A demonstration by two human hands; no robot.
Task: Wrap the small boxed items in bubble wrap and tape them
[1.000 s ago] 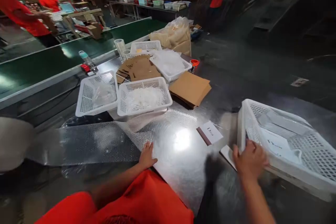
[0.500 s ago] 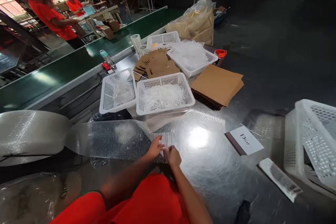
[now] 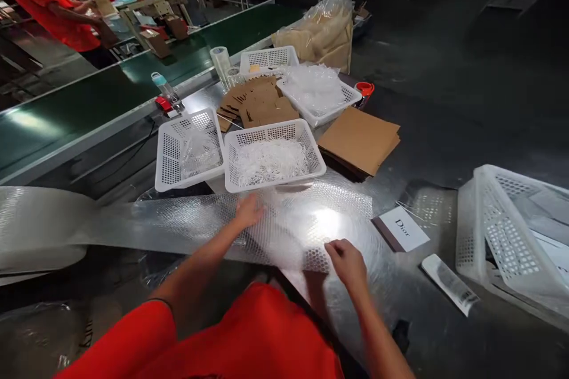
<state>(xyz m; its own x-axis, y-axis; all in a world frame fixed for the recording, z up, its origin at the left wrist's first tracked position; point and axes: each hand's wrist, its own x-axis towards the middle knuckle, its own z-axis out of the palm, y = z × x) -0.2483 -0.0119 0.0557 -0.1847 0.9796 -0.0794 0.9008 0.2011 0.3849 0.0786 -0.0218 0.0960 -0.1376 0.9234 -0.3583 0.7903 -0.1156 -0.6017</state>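
Observation:
A strip of clear bubble wrap (image 3: 278, 231) stretches from a big roll (image 3: 42, 222) at the left across the metal table. My right hand (image 3: 350, 263) pinches the near corner of its free end between thumb and fingers, with that edge lifted slightly off the table. On the strip's middle, just below the white basket of paper shreds (image 3: 275, 183), my left hand (image 3: 249, 212) rests with its fingers outstretched, a little blurred. A white card printed "Dior" (image 3: 403, 230) lies on the table to the right of my right hand.
More white baskets (image 3: 191, 180) stand beyond the wrap, near brown cardboard sheets (image 3: 360, 142) and cut cardboard pieces (image 3: 267, 103). A white packet (image 3: 448, 284) and a crate (image 3: 471, 231) are at the right. A green conveyor (image 3: 102, 100) runs behind; a person (image 3: 57, 9) stands beyond it.
My right hand has moved right, drawing more bubble wrap off the roll. My left hand has shifted left and away from me, apart from the right. The view has turned slightly right.

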